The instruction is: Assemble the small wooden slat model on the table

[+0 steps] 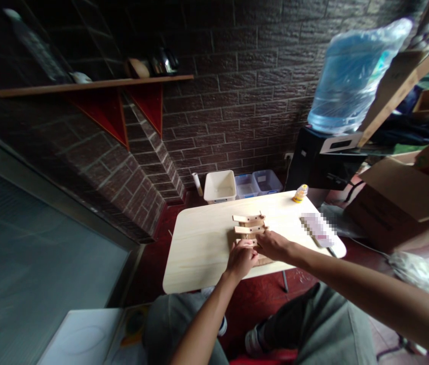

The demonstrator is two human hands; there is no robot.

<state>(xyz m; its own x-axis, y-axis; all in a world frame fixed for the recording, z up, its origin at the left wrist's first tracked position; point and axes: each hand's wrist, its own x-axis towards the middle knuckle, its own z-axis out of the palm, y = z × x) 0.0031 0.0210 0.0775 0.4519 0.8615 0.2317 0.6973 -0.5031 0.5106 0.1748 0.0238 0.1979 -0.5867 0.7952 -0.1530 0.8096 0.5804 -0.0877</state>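
A small wooden assembly (251, 229) lies on the pale table near its front edge. It has several light slats with dark holes across browner wood, and short thin pegs stick up at its right ends. My left hand (241, 258) is closed on the near part of this assembly, fingers curled over a slat. Touching its right side is my right hand (275, 245), closed with the fingertips pressed together. Whatever those fingertips hold is hidden. Both hands cover most of the near slats.
On the table (195, 248) stand a small yellow-and-clear bottle (300, 193) and a blurred flat item (317, 230). Behind are a white bin (220, 186), clear plastic boxes (266, 181) and a water dispenser (326, 157). A cardboard box (400, 197) sits right.
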